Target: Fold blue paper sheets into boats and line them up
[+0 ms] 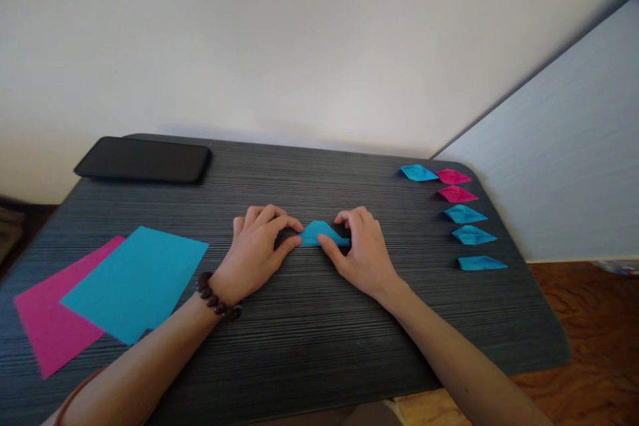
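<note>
Paper (316,229) between hands (255,247) (368,251): blue, folded (flat-topped peak, sloping sides).

**Your count, kind by kind**

You have four small blue folded papers (465,214) and two small pink folded papers (458,194) (six together at the right). One blue strip (312,233) lies between your two hands, left hand (257,243) and right hand (367,249). You also have one blue sheet (137,283), one pink sheet (52,316), one flat black object (144,160), one beaded bracelet (214,299) and one table (299,346).
</note>
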A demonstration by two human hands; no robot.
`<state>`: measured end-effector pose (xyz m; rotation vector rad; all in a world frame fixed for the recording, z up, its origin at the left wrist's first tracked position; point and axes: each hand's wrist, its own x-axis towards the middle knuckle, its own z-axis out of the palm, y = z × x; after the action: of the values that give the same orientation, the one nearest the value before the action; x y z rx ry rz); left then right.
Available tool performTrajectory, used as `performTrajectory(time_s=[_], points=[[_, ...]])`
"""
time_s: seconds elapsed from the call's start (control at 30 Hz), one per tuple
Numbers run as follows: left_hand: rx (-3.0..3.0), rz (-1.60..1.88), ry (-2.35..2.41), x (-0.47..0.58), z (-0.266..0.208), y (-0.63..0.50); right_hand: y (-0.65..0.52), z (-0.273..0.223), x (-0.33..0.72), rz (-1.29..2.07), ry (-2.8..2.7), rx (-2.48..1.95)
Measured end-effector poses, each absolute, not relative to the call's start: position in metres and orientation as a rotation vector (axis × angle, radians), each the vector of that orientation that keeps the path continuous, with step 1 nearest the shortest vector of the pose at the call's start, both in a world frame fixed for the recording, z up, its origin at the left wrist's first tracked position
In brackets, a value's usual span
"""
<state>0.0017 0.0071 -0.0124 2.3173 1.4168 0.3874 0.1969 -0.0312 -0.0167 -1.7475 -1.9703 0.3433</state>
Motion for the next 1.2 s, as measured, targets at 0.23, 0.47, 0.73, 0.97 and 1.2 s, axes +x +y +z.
performTrajectory(time_s=[0.23,0.47,0.73,0.97,1.2], points=[[2.325,0.397,1.401,0.001,-0.013,0.006,-0.030,-0.017,0.183,0.290,-1.986,-1.823],[2.324,0.396,1.409,0.001,-0.012,0.006,-0.031,-0.014,0.194,0.388,-1.972,-1.856],[2.306,0.386,1.417,0.001,-0.013,0.007,-0.034,-0.014,0.214,0.480,-1.971,-1.892],[2.307,0.364,1.419,0.000,-0.011,0.008,-0.036,-0.015,0.229,0.540,-1.966,-1.847],[2.306,0.341,1.398,-0.001,-0.009,0.009,-0.035,-0.015,0.232,0.583,-1.979,-1.778]])
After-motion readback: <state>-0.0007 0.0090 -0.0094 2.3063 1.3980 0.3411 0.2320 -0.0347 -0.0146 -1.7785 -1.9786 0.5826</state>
